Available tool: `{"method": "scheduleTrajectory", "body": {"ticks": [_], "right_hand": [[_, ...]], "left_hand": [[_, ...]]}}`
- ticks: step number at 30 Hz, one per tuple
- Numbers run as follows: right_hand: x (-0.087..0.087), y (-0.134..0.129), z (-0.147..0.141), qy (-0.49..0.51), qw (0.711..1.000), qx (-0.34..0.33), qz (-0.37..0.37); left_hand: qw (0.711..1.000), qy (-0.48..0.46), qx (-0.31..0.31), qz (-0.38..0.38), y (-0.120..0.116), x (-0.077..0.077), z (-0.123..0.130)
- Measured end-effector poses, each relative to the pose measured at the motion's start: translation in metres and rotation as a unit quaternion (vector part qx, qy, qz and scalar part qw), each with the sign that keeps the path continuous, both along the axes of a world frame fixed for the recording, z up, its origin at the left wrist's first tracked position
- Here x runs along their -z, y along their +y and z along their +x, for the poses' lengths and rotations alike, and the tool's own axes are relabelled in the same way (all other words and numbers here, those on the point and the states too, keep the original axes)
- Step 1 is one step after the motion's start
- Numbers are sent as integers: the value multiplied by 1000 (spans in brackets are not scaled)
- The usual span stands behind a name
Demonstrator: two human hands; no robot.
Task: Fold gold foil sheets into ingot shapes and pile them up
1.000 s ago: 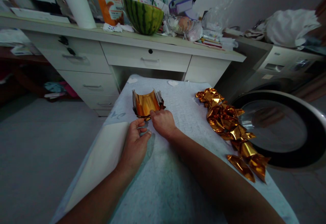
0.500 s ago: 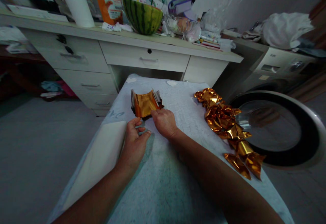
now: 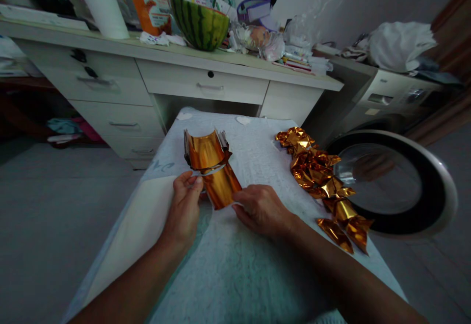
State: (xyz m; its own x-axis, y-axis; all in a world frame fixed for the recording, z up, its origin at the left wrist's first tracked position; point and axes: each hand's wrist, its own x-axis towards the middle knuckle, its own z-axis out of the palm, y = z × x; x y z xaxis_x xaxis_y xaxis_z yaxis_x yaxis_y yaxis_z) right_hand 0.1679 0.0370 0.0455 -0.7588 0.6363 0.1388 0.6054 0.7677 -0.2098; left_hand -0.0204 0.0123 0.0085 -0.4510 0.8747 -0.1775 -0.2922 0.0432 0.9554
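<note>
A curved stack of gold foil sheets [image 3: 203,149] lies on the cloth-covered table, its side edges standing up. One shiny gold foil sheet [image 3: 221,186] extends from its near end toward me. My right hand [image 3: 263,208] is closed on this sheet's lower right corner, thumb and fingers pinched. At the sheet's upper left edge is my left hand [image 3: 186,206], thumb and fingers drawn together on the foil; some fingertips are hidden behind it. Folded gold foil pieces [image 3: 316,167] lie in an overlapping row along the table's right side.
A pale, flat pad [image 3: 128,226] lies along the left edge of the table cloth [image 3: 228,275]. Behind stands a white desk [image 3: 206,86] bearing a half watermelon [image 3: 200,24] and a paper roll [image 3: 103,7]. An open washing machine door [image 3: 393,181] is at the right.
My right hand has moved toward me and right, drawing one foil sheet out from the stack. My left hand has closed at the sheet's left edge. The view has shifted slightly.
</note>
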Motion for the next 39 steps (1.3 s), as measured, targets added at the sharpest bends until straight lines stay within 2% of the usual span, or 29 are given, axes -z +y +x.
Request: {"method": "scheduleTrajectory", "body": {"ticks": [2,5,7,12,15,19,21,23,26,29,33,39], "right_hand": [[1,-4,5,49,998,32,-10],[8,1,3,125,978,166,9],[14,6,-2,150,963,222,2],[31,14,-9,177,959,219,-40],[37,17,-7,233,943,226,-69],[38,22,0,351,895,237,-139],[37,23,4,406,856,247,-205],[36,23,8,455,809,255,-271],[36,23,14,507,759,263,-314],[37,24,18,541,724,269,-332],[37,25,19,580,678,266,-363],[32,26,19,605,647,261,-384]], "left_hand": [[1000,9,-1,-5,1,0,0],[999,40,-11,-16,2,-2,1],[998,68,-9,-18,2,-2,2],[996,88,19,-8,1,0,0],[994,100,34,-22,1,2,-2],[995,91,42,-18,1,-1,-2],[996,81,45,-13,0,-6,0],[994,73,77,-10,-1,-10,1],[991,43,126,-17,-2,-14,2],[988,20,148,-29,-1,-15,1],[986,44,152,-49,-2,-17,0],[984,108,127,-66,-5,-23,-1]]}}
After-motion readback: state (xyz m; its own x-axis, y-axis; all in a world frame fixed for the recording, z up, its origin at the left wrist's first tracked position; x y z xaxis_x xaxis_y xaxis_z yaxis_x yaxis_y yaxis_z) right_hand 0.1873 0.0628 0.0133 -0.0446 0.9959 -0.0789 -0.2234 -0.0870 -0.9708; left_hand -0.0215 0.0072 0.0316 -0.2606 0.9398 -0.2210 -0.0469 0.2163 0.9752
